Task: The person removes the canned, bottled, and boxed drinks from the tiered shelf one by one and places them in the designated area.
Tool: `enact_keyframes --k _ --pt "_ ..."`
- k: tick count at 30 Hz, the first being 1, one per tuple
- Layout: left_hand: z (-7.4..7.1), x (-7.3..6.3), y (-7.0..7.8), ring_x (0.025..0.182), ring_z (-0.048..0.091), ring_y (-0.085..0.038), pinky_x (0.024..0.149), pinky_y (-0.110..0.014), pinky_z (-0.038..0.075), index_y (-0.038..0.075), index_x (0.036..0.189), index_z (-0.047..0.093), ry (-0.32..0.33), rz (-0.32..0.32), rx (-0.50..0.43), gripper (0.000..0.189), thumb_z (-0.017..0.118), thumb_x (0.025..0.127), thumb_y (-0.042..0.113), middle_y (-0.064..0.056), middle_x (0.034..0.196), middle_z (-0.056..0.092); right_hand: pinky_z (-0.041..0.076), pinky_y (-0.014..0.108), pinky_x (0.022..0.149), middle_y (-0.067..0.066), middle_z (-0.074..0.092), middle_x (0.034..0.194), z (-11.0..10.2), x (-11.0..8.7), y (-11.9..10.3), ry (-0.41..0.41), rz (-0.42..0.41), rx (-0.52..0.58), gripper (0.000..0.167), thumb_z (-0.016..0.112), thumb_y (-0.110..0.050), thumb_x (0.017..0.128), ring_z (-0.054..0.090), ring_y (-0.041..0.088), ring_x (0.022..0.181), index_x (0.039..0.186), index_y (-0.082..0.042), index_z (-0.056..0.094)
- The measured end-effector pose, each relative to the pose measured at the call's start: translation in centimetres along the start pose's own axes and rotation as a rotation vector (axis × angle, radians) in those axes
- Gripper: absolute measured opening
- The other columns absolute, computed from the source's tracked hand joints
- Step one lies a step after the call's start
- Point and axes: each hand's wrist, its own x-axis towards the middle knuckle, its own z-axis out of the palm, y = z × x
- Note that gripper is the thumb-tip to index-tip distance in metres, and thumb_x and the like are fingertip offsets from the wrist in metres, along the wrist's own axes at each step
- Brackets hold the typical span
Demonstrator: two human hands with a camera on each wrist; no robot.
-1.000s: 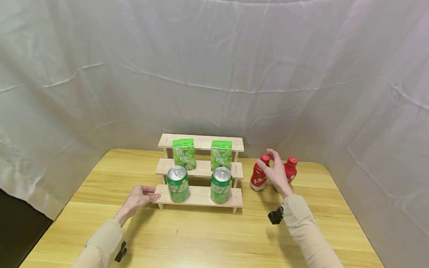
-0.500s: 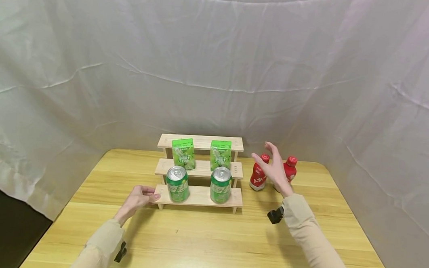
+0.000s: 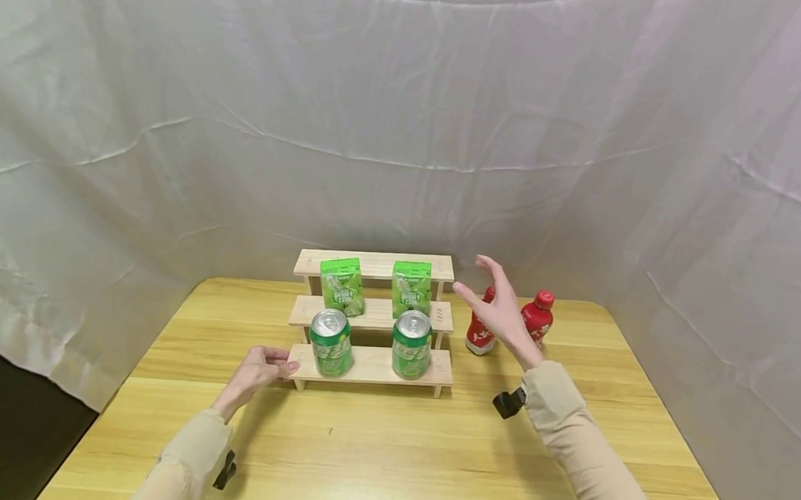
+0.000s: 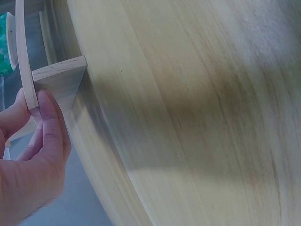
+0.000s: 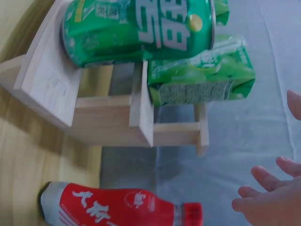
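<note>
My left hand [image 3: 258,372] pinches the left end of the lowest step of a three-tier wooden stand [image 3: 367,363]; the left wrist view shows thumb and fingers on either side of the board [image 4: 25,61]. Above a red-capped bottle [image 3: 480,337] on the table, just right of the stand, my right hand [image 3: 502,312] hovers with fingers spread and nothing in it. A second red bottle [image 3: 538,318] stands behind that hand to the right. Two green cans, left [image 3: 332,344] and right [image 3: 412,346], sit on the bottom step. Two green drink cartons, left [image 3: 343,286] and right [image 3: 411,290], occupy the middle step.
A wooden table [image 3: 376,460] carries everything. Grey-white curtain [image 3: 407,129] hangs behind the stand and along both sides. The stand's top step [image 3: 378,265] is bare.
My right hand has come off the nearer red bottle, its fingers spreading, and moved up and left toward the stand. That bottle stays standing. The left hand keeps its hold.
</note>
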Motion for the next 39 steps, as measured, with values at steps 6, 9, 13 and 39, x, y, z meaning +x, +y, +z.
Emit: enact_keyframes --k 6,9,13,39 --pt "0.0 0.0 -0.1 0.082 0.065 -0.012 0.083 -0.037 0.062 -0.023 0.125 0.050 -0.004 0.014 -0.003 0.045 0.066 0.095 0.006 -0.028 0.105 0.068 0.026 0.060 0.124 0.016 0.037 0.160 0.4 -0.2 -0.8 -0.037 -0.052 -0.015 0.073 0.070 -0.027 0.094 0.030 0.036 0.151 0.154 -0.009 0.032" --pt "-0.1 0.0 -0.1 0.083 0.065 -0.013 0.085 -0.038 0.062 -0.024 0.125 0.050 -0.008 0.020 -0.005 0.045 0.066 0.095 0.006 -0.030 0.107 0.067 0.027 0.059 0.124 0.017 0.037 0.160 0.7 -0.2 -1.1 -0.055 -0.077 -0.016 0.072 0.070 -0.025 0.094 0.031 0.035 0.150 0.154 -0.008 0.033" --pt "0.0 0.0 -0.1 0.084 0.065 -0.013 0.084 -0.037 0.062 -0.024 0.124 0.050 -0.011 0.026 -0.006 0.045 0.066 0.095 0.007 -0.031 0.108 0.067 0.026 0.058 0.125 0.018 0.037 0.160 1.0 -0.5 -1.5 -0.085 -0.098 -0.006 0.073 0.070 -0.022 0.094 0.030 0.036 0.151 0.154 -0.006 0.032" --pt "0.0 0.0 0.0 0.085 0.067 -0.015 0.088 -0.041 0.062 -0.025 0.127 0.048 -0.021 0.020 -0.025 0.046 0.065 0.096 0.005 -0.035 0.112 0.064 0.027 0.058 0.125 0.025 0.042 0.155 1.5 -1.1 -1.4 -0.170 -0.127 0.093 0.065 0.067 -0.015 0.097 0.038 0.040 0.146 0.152 -0.002 0.035"
